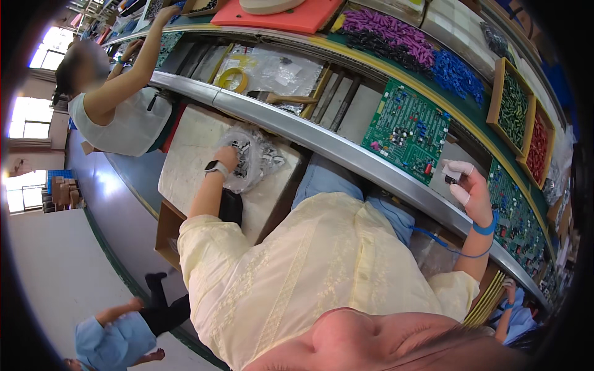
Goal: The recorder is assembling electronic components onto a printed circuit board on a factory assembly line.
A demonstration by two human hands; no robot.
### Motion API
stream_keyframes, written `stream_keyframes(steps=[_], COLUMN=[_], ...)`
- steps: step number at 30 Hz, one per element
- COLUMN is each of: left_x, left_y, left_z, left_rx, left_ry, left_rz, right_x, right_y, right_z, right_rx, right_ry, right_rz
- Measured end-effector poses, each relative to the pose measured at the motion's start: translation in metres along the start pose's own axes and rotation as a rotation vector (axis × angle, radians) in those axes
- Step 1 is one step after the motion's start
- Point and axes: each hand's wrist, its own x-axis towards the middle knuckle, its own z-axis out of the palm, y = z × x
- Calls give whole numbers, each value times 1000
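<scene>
My left hand (pixel 227 158), with a watch on its wrist, reaches into a clear plastic bag (pixel 252 180) of small grey, white and black parts. Its fingertips are hidden among the bag and parts. The bag lies on a pale board beside me. On the right, my right hand (pixel 475 196) wears white finger cots and a blue wrist strap. It pinches a small black electronic component (pixel 451 179) between thumb and fingers, just right of a green circuit board (pixel 403 145). That board lies on the line and carries several mounted parts.
Purple parts (pixel 390 32), blue parts (pixel 456 73) and trays of green parts (pixel 512 105) and red parts (pixel 539 143) line the far shelf. A brush (pixel 288 99) and yellow tape roll (pixel 232 80) lie beyond the metal rail (pixel 260 111). A co-worker (pixel 117 102) works at left.
</scene>
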Motion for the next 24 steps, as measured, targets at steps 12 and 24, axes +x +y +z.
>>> stream_keyframes(steps=[12,24], left_x=[49,3], left_y=[-7,6], left_z=[62,-6], left_rx=[400,115], left_ry=[-107,-12], left_rz=[36,42], right_x=[16,40], right_y=[3,-4], right_z=[12,5], right_rx=[-39,-588], right_ry=[46,149], right_rz=[4,-166])
